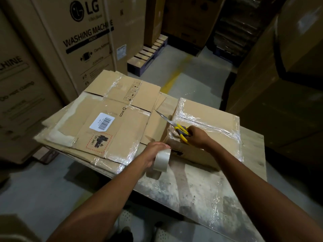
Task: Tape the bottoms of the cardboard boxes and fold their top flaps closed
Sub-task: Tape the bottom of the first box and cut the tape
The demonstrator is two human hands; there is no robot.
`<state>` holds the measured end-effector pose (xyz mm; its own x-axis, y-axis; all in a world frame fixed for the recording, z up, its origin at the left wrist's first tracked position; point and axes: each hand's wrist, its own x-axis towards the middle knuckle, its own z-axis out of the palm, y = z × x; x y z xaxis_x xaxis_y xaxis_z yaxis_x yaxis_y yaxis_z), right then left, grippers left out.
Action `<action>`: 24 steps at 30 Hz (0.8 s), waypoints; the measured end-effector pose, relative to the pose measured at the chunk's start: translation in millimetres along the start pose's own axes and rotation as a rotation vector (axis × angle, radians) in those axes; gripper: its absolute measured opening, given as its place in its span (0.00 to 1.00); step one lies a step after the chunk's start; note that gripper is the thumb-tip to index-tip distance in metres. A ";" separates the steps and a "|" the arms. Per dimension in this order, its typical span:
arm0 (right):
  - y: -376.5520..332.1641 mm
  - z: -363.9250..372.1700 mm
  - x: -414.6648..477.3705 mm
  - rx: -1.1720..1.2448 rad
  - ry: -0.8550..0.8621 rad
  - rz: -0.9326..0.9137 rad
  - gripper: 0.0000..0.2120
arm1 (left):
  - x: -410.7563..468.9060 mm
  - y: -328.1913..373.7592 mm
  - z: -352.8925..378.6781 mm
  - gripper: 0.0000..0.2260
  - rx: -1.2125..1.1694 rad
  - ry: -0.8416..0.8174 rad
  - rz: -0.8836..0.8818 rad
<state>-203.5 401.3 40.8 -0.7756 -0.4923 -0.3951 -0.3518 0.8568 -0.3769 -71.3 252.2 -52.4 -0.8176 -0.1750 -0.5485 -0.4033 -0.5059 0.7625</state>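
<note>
WAREHOUSE BENCH: A worn wooden table (pixel 201 198), its top scuffed pale and streaked w/ stuck bits of clear film, fills the near ground. Both bare forearms reach in over it.

The left hand (pixel 152 152) curls its fingers over a roll of clear packing tape (pixel 161 160), held on edge just off the near left corner of the made-up cardboard box (pixel 209 123). Can't tell if the roll touches the tabletop.

The right hand (pixel 197 137) grips yellow-handled scissors (pixel 181 132) at the box's left edge. The steel blades point away and left, and the tips reach over the gap beside the flat stack.

The box sits on the table's right half. It is plain brown, and its top seam and edges are glossy w/ wrinkled clear tape.

Left of it, flattened cardboard boxes (pixel 108 109) lie piled and overhang the table's left side. Their surfaces show torn paper patches and old shiny tape. The top sheet bears a white barcode label (pixel 102 123) and a red-dashed UN 3481 mark (pixel 98 141).

Beyond is grey concrete floor w/ a faded yellow line (pixel 174 75). A tall LG washing machine carton (pixel 83 41) stands at left, close behind the stack. A dark pallet (pixel 148 55) sits further back, carrying more cartons. Big cartons at right (pixel 279 67) crowd the table's far side.
</note>
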 end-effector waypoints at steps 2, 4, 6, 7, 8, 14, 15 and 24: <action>14.7 -10.6 -8.7 0.190 -0.152 -0.010 0.01 | -1.9 -2.1 2.1 0.03 -0.003 0.010 0.012; 30.5 -20.6 -22.1 0.250 -0.284 0.011 0.07 | -4.4 -3.9 2.1 0.02 -0.007 0.027 0.026; 47.6 -28.3 -34.3 0.235 -0.392 0.022 0.11 | -7.8 -2.3 2.8 0.01 0.025 0.036 0.028; 55.0 -31.5 -40.3 0.231 -0.439 0.030 0.14 | -9.3 -1.8 3.2 0.02 0.037 0.037 0.027; 63.3 -34.6 -44.9 0.228 -0.483 0.044 0.16 | -10.3 -1.0 3.5 0.03 0.044 0.040 0.023; 85.1 -49.7 -48.6 0.269 -0.631 0.136 0.08 | -11.6 -4.0 6.7 0.07 0.059 0.071 0.014; 83.5 -53.2 -46.9 0.266 -0.652 0.140 0.07 | -11.4 -4.5 7.3 0.06 0.068 0.080 0.012; 79.4 -66.9 -41.2 0.075 -0.709 0.088 0.21 | -14.4 -8.6 12.3 0.06 0.082 0.133 0.032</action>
<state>-234.5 499.8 83.2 -0.2632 -0.4246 -0.8663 -0.2467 0.8977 -0.3651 -61.1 269.5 -46.8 -0.7715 -0.3028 -0.5595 -0.4142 -0.4285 0.8030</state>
